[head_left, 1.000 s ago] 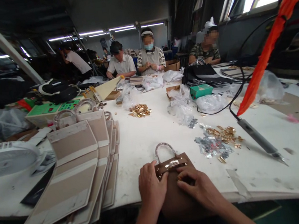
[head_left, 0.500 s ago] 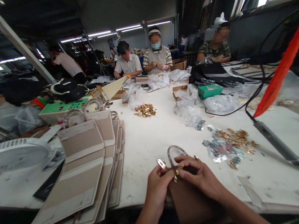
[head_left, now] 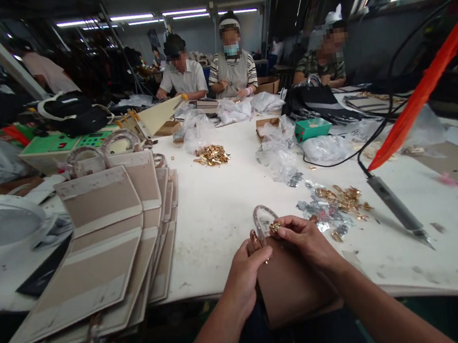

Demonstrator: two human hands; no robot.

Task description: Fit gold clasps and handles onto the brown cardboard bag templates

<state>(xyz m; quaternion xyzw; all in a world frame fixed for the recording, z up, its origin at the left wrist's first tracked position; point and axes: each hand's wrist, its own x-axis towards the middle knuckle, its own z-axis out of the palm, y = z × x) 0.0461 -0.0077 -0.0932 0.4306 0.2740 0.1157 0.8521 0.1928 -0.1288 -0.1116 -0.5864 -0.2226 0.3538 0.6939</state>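
A brown bag panel [head_left: 290,281] with a plastic-wrapped looped handle [head_left: 264,210] lies at the table's front edge, over the lap. My left hand [head_left: 245,269] is closed at its top left corner, with a shiny metal piece [head_left: 255,240] upright between thumb and fingers. My right hand [head_left: 304,237] pinches a small gold fitting [head_left: 275,227] just above the panel's top edge, beside the handle. To the right lie loose gold fittings [head_left: 343,199] and flat silver plates [head_left: 325,209].
Stacked beige panels [head_left: 110,264] stand at the left by a white fan [head_left: 2,224]. A soldering-iron-like tool [head_left: 396,206] hangs at the right under an orange strip. Further back are a gold pile [head_left: 213,155], plastic bags [head_left: 281,159], a green box [head_left: 313,129] and several seated people.
My right hand has lifted slightly up from the panel's edge with the gold fitting, apart from my left hand. The camera view has shifted, moving the surroundings left and up.
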